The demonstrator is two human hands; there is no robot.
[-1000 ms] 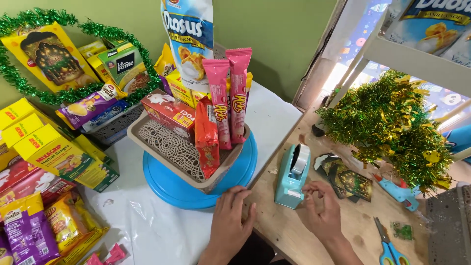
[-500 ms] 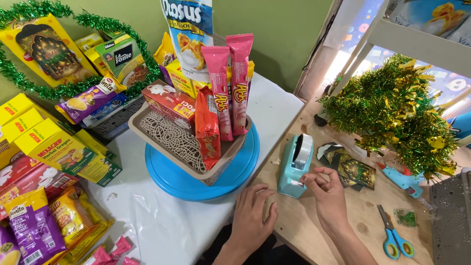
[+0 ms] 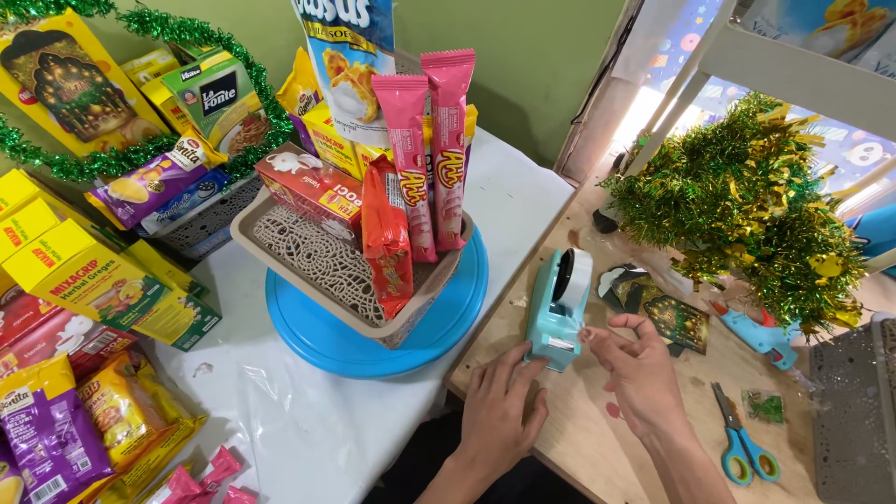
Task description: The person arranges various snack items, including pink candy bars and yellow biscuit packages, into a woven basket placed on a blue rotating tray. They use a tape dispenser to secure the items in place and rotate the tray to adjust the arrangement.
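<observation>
A light blue tape dispenser [image 3: 558, 308] stands on the wooden table [image 3: 607, 448]. My left hand [image 3: 499, 406] lies flat at its near base, fingers touching it. My right hand [image 3: 635, 369] is just right of the dispenser, thumb and forefinger pinched at the tape's end by the cutter. To the left, a beige woven basket [image 3: 327, 261] packed with upright snack packets, two pink [image 3: 427, 159] and one red [image 3: 387, 233], sits on a round blue tray [image 3: 392, 336].
Green and gold tinsel [image 3: 747, 205] lies at the back right. Blue-handled scissors [image 3: 742, 439] and a blue glue gun [image 3: 761, 336] lie right of my hand. Snack boxes and packets [image 3: 75, 280] cover the white cloth on the left.
The view has shifted closer. My right hand has moved from the table up to the dispenser's cutter and pinched the tape end. My left hand stays at the base.
</observation>
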